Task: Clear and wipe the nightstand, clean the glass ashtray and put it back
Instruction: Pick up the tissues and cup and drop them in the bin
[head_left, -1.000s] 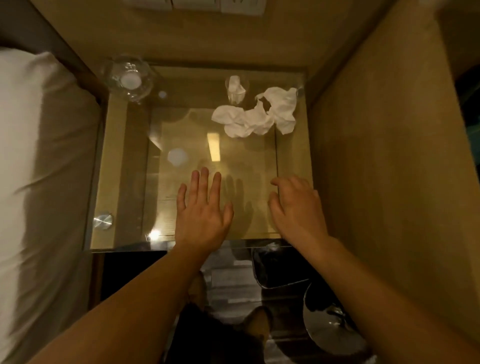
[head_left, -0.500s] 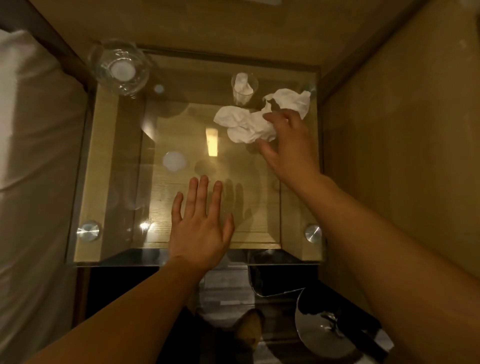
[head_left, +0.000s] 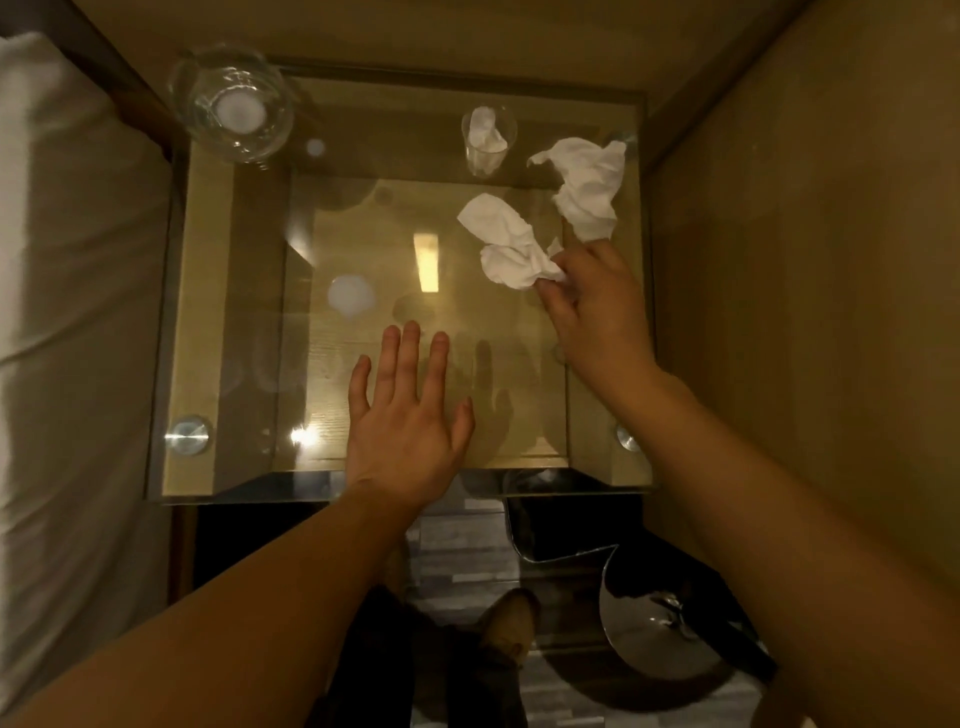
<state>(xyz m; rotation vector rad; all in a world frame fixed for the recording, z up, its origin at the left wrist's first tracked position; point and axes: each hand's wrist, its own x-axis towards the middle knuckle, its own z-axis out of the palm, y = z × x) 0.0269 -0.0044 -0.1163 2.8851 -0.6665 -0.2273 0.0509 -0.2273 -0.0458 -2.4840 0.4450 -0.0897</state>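
The nightstand (head_left: 208, 322) has a clear glass top over pale wood. At its back left corner sits the round glass ashtray (head_left: 232, 104). A small drinking glass (head_left: 487, 139) with a tissue stuffed in it stands at the back, right of centre. My right hand (head_left: 592, 306) is closed on crumpled white tissues: one wad (head_left: 506, 249) sticks out to the left of my fingers and a second wad (head_left: 589, 182) rises above them. My left hand (head_left: 405, 415) lies flat on the glass near the front edge, fingers spread, holding nothing.
A bed with white linen (head_left: 62, 312) runs along the left. A wooden panel wall (head_left: 805, 260) stands close on the right and behind. A black-lined metal bin (head_left: 665, 629) sits on the floor at the front right, below the nightstand.
My right hand reached from the front edge to the tissues at the back right, closed on them and pulled them slightly toward me. My left hand stayed flat on the glass.
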